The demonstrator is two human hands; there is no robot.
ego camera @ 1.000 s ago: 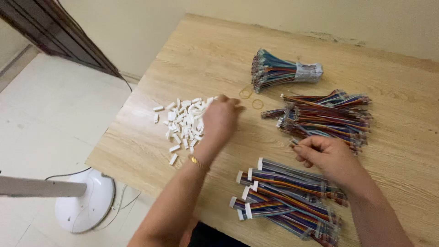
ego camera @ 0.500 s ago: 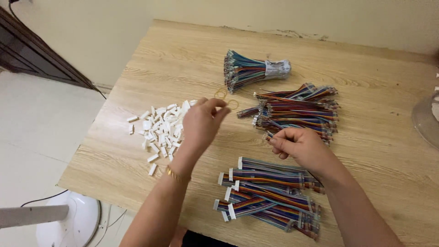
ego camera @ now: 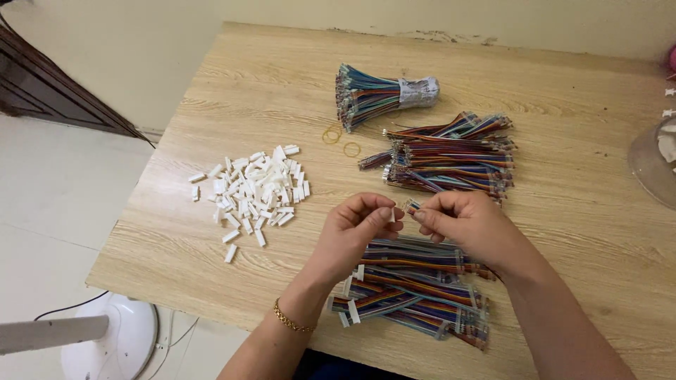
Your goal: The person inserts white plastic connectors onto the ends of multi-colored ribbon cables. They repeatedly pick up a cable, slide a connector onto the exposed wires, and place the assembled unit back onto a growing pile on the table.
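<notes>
My left hand (ego camera: 359,229) pinches a small white plastic connector (ego camera: 391,214) between thumb and fingers. Facing it, my right hand (ego camera: 461,222) grips the end of a short multicoloured ribbon wire (ego camera: 412,206), its tip almost touching the connector. Both hands hover above a stack of finished coloured wires with white plugs (ego camera: 412,295) at the table's near edge. A heap of loose white connectors (ego camera: 253,190) lies to the left. Loose coloured wires (ego camera: 451,155) lie just beyond my hands.
A taped bundle of coloured wires (ego camera: 384,93) lies farther back, with two yellow rubber bands (ego camera: 341,141) beside it. A clear plastic container (ego camera: 655,165) sits at the right edge of the wooden table (ego camera: 563,232). A white fan base (ego camera: 105,345) stands on the floor at lower left.
My left hand left the connector heap and came toward the middle with a connector. My right hand drew a wire from the loose pile, and the two hands have met.
</notes>
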